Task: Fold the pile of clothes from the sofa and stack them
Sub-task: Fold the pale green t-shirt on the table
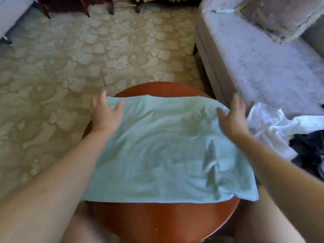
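A pale green garment (pixel 163 151) lies spread flat over a round reddish-brown wooden table (pixel 157 220), covering most of its top. My left hand (pixel 105 114) is at the garment's far left corner, thumb on top of the cloth and fingers at its edge, pinching it. My right hand (pixel 231 114) does the same at the far right corner, where the cloth bunches under the thumb. On the grey sofa (pixel 263 67) to the right lies a pile of clothes: a crumpled white piece (pixel 273 127) and a black piece (pixel 308 146).
A patterned cream carpet (pixel 70 76) covers the floor to the left and beyond the table. A grey cushion (pixel 280 16) leans on the sofa at the back right. Dark wooden furniture legs (pixel 112 6) stand at the far edge.
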The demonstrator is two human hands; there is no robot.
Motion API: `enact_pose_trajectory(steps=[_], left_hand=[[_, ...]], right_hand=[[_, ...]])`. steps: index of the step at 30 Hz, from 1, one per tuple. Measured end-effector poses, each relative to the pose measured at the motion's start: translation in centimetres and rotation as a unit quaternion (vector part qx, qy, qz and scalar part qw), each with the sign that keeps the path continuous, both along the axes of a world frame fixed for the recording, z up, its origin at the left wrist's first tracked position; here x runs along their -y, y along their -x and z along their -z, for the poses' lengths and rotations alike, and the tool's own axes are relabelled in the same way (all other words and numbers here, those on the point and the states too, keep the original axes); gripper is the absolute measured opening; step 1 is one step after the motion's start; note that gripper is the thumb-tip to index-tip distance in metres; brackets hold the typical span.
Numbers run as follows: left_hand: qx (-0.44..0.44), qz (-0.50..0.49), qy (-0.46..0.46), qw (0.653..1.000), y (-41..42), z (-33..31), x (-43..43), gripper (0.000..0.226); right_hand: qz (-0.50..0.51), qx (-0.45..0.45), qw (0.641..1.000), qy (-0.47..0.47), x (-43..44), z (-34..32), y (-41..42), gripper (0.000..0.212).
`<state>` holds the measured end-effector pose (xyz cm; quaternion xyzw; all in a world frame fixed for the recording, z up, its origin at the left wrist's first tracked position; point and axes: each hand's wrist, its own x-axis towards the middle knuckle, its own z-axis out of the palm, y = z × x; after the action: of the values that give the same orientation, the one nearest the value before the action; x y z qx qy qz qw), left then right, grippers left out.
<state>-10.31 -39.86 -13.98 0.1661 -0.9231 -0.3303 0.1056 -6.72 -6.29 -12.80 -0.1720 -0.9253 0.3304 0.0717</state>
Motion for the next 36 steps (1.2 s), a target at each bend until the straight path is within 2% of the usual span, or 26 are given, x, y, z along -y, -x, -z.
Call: enact_pose_trajectory(steps=[2, 4, 7, 10, 13, 15, 18, 20, 25, 29, 32, 34, 36], left_hand=[[0.054, 0.022, 0.072, 0.996, -2.8, 2.5, -0.8, 0.070], [0.117, 0.034, 0.135, 0.983, -5.2, 4.0, -1.0, 0.070], [0.141, 0.064, 0.167, 0.974, -7.2, 3.7, -0.8, 0.071], [0.163, 0.073, 0.164, 0.970, -9.1, 2.6, -0.6, 0.081], [0.209, 0.032, 0.145, 0.967, -10.9, 1.5, -0.6, 0.089], [0.220, 0.010, 0.132, 0.966, -11.2, 1.0, -0.6, 0.093], [0.214, -0.011, 0.057, 0.975, -10.3, 0.2, -0.4, 0.096], [0.208, -0.026, 0.003, 0.978, -9.6, 0.2, -0.1, 0.096], [0.174, 0.011, -0.120, 0.977, -8.9, 1.0, 1.8, 0.072], [0.152, 0.033, -0.116, 0.981, -9.3, 1.2, 4.3, 0.056], [0.138, 0.020, -0.107, 0.984, -9.6, 0.6, 6.2, 0.043], [0.141, -0.005, -0.136, 0.981, -9.5, -0.6, 7.5, 0.042], [0.158, -0.014, -0.192, 0.969, -9.4, -2.7, 8.4, 0.050]], right_hand=[[-0.074, 0.075, 0.992, -0.066, 2.9, 2.3, -3.3, 0.068], [-0.129, 0.174, 0.966, -0.145, 4.4, 4.1, -6.0, 0.068], [-0.165, 0.168, 0.946, -0.221, 4.0, 4.9, -7.5, 0.073], [-0.192, 0.181, 0.940, -0.217, 3.2, 4.8, -7.0, 0.075], [-0.231, 0.209, 0.919, -0.242, 2.1, 3.5, -6.2, 0.076], [-0.224, 0.196, 0.922, -0.249, 1.2, 2.8, -6.9, 0.073], [-0.219, 0.200, 0.928, -0.225, 1.2, 3.1, -9.3, 0.071], [-0.229, 0.209, 0.924, -0.224, 1.5, 4.0, -10.6, 0.077], [-0.225, 0.184, 0.923, -0.253, 1.6, 5.3, -10.7, 0.088], [-0.253, 0.186, 0.914, -0.258, 3.1, 4.8, -9.3, 0.091], [-0.284, 0.175, 0.904, -0.267, 4.4, 4.1, -7.7, 0.077], [-0.299, 0.170, 0.901, -0.265, 5.3, 4.3, -7.2, 0.075], [-0.306, 0.162, 0.898, -0.272, 6.7, 4.8, -7.3, 0.076]])
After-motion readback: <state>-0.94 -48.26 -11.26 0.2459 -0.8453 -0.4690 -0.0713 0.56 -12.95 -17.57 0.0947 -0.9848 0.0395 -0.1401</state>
